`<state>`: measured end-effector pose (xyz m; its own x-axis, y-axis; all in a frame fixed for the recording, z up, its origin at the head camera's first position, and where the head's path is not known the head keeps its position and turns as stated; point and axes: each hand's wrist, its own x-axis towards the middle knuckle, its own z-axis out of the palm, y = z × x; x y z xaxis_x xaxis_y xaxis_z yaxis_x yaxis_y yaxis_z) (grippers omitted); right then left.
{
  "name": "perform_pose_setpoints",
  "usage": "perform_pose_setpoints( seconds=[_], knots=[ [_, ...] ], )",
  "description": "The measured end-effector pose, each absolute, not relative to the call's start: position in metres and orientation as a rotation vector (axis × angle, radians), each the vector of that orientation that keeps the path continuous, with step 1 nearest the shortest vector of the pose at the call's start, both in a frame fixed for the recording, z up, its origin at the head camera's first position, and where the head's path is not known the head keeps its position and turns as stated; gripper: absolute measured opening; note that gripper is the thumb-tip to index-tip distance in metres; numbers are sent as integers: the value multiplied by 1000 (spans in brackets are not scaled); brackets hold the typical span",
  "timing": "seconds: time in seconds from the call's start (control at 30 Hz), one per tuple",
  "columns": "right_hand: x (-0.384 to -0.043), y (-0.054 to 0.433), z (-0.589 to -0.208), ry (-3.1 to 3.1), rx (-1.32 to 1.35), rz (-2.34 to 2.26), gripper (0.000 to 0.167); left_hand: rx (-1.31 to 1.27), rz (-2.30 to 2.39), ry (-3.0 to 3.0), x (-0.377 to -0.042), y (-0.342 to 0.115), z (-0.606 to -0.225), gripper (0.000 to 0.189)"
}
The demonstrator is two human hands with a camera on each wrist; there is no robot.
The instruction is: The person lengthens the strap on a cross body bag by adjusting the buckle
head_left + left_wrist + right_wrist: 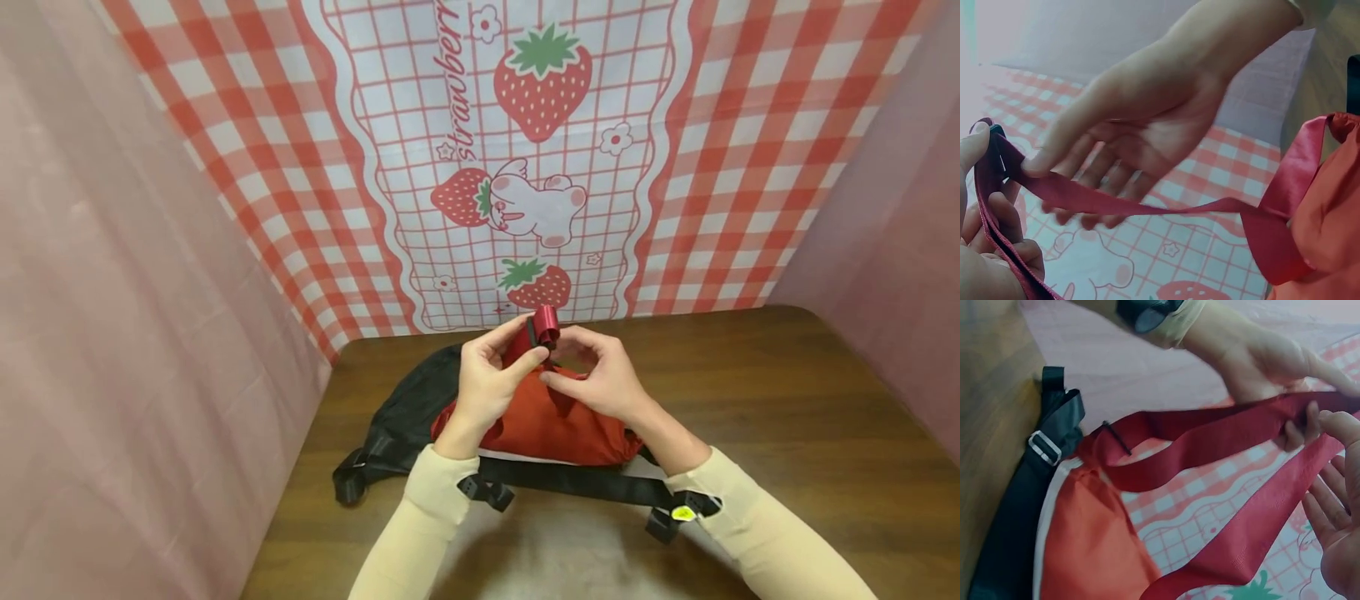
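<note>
A dark red webbing strap (1091, 199) runs from the orange-red bag (558, 427) up into both hands. My left hand (486, 379) grips the strap near a dark slide buckle (1000, 150), seen at the left edge of the left wrist view. Facing it, my right hand (603, 377) pinches the strap between thumb and fingers just past the buckle. Part of the strap hangs in a long loop, with another dark bar (1116, 437) on it near the bag in the right wrist view. Both hands are raised above the bag.
Under and behind the orange-red bag lies a black bag (408, 404), with black straps (577, 483) along the near side. A metal adjuster (1045, 449) sits on one black strap. The brown wooden table (750, 400) ends at a strawberry-print checked cloth (525, 125); pink curtains hang at both sides.
</note>
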<state>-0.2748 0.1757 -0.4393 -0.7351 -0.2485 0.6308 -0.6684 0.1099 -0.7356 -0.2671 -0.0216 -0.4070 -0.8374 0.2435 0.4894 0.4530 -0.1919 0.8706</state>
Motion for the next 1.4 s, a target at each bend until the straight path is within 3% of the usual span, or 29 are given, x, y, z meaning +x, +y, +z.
perform_pose_setpoints(
  seconds=[0.47,0.63,0.9,1.13,1.4],
  knots=[
    [-275,186,-448,-2105,872,1635,43,-846,-2148,-1783,-273,-25,-407,81],
    [-276,178,-438,-2056,924,1654,48,-867,-2167,-1793,-271,-24,-408,72],
    [-275,179,-432,-2043,925,1651,41,-890,-2122,-1833,-271,-24,-411,68],
    [-275,187,-408,-1861,1125,1778,36,-954,-2082,-1889,-272,-29,-413,50],
    [-273,192,-394,-2043,1067,1656,38,-964,-2051,-1936,-271,-28,-414,46]
  ],
)
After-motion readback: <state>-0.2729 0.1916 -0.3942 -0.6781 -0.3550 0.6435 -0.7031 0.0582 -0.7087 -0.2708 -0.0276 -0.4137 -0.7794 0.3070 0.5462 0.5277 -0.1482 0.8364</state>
